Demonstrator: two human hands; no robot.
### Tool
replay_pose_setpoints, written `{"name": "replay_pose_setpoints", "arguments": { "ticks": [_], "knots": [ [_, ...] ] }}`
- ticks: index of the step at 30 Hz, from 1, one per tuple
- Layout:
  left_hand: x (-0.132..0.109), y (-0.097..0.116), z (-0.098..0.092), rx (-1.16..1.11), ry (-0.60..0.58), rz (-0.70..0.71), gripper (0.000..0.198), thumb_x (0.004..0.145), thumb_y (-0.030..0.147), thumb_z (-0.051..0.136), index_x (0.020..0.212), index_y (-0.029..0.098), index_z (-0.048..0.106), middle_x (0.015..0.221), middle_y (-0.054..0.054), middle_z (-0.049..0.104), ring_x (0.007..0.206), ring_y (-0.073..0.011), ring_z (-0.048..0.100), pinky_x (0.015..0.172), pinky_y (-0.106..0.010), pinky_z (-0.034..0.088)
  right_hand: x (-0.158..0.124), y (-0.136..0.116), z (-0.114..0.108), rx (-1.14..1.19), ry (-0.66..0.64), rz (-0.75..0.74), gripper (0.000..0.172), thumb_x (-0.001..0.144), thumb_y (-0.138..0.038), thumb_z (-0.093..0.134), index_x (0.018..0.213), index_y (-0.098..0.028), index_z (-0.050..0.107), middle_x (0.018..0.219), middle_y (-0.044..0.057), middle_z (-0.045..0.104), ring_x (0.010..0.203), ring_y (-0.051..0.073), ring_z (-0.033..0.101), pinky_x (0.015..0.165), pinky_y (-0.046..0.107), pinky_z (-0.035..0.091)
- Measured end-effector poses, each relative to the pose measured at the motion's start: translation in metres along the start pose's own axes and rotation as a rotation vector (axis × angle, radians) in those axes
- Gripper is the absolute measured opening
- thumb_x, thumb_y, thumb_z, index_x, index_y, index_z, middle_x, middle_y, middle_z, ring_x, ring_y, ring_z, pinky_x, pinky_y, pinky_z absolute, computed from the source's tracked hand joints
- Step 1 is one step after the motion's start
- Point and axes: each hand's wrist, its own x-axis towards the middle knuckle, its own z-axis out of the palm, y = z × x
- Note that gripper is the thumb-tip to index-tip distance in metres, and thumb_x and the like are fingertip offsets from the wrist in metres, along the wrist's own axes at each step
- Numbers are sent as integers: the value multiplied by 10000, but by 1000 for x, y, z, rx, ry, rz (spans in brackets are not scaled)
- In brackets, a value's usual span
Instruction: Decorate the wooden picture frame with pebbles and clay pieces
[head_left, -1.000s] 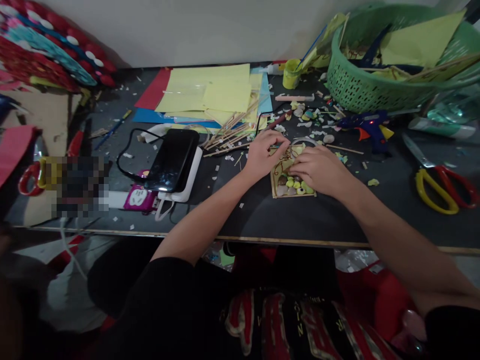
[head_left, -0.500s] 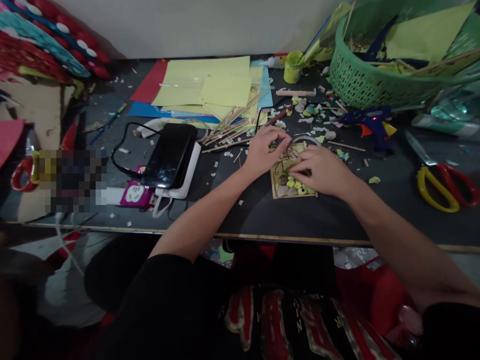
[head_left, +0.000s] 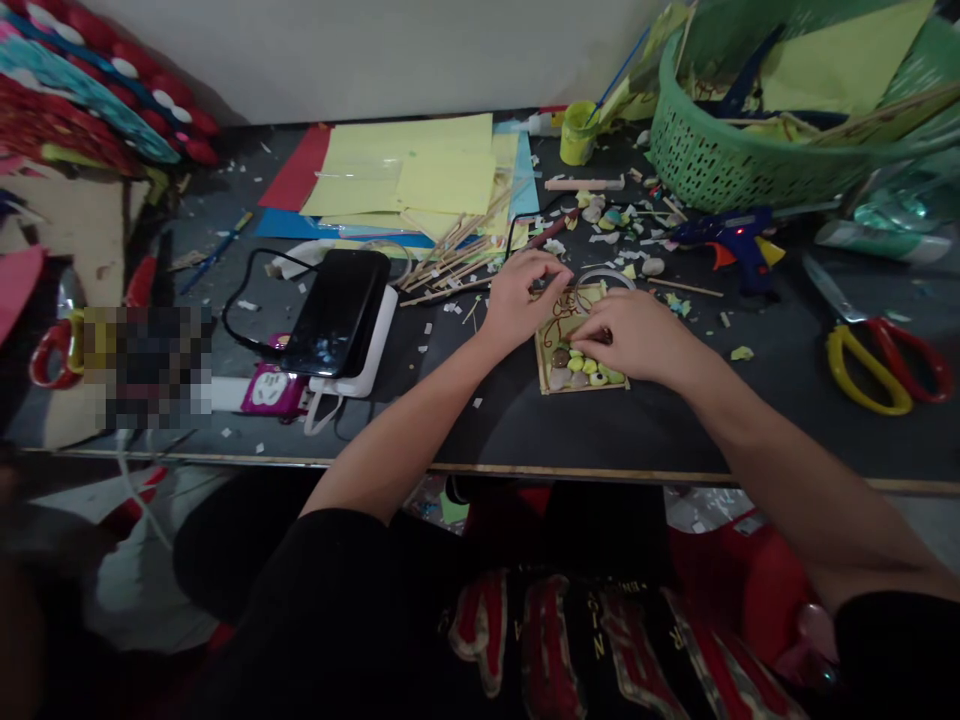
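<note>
A small yellow panel (head_left: pixel 549 352) edged with thin sticks lies on the dark table, with brown curling lines on its upper part. Painted yellow and grey pebbles (head_left: pixel 577 375) cover its lower part. Over the panel's upper left edge is my left hand (head_left: pixel 525 292), fingers curled and thumb tip close to the index tip; whatever is between them is hidden. My right hand (head_left: pixel 634 335) reaches over the panel's right side, its fingers pinched just above the pebbles. What the pinch holds is too small to make out. A clear tape ring (head_left: pixel 626 280) lies behind the panel, partly covered by my right hand.
Thin wooden sticks (head_left: pixel 450 262) and yellow paper sheets (head_left: pixel 360 190) lie behind left, near a black phone (head_left: pixel 337 312). Rightward are a blue glue gun (head_left: pixel 739 240), scissors (head_left: pixel 870 365) and a green basket (head_left: pixel 697 150). A yellow paint pot (head_left: pixel 577 140) stands at the back.
The view has shifted slightly. My right hand's fingertips have lifted or shifted a little over the pebbles, showing more of the panel; my left hand stays at its upper left edge.
</note>
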Motion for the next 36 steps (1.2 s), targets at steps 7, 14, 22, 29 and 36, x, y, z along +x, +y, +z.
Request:
{"name": "replay_pose_setpoints", "arguments": {
  "ticks": [7,14,22,29,36],
  "knots": [
    [0,-2,0,-5,12,22,157,925,321,587,839,221,672,905,-26,722,935,-153,664,902,-332,523,-6,-7,-7,-126,-7,-62,300,893,-270,500,861,-266,798,734,62,659,819,229,508,674,359,267],
    [0,1,-5,-31,-43,-15,250,927,433,565,888,221,692,978,-47,717,956,-157,651,885,-327,520,-2,17,8,80,268,-83,355,846,-204,463,982,-224,790,741,60,686,752,209,519,746,354,393],
    [-1,0,-9,-179,-577,230,272,840,471,681,788,214,755,855,-43,738,870,-160,662,883,-311,496,9,50,21,110,551,204,326,856,-223,480,978,-200,782,821,78,744,819,238,613,759,358,461],
    [-1,-5,-13,-148,-649,224,261,841,463,686,909,231,785,995,-67,738,996,-191,647,974,-361,475,17,48,37,87,458,105,282,847,-242,513,928,-206,781,794,57,750,748,220,594,747,363,464],
    [-6,-2,-8,-181,-644,162,156,847,348,702,910,226,775,994,-57,733,1013,-186,649,1028,-395,453,21,41,41,-7,432,65,274,880,-234,494,926,-214,764,784,44,734,777,216,584,764,362,420]
  ]
}}
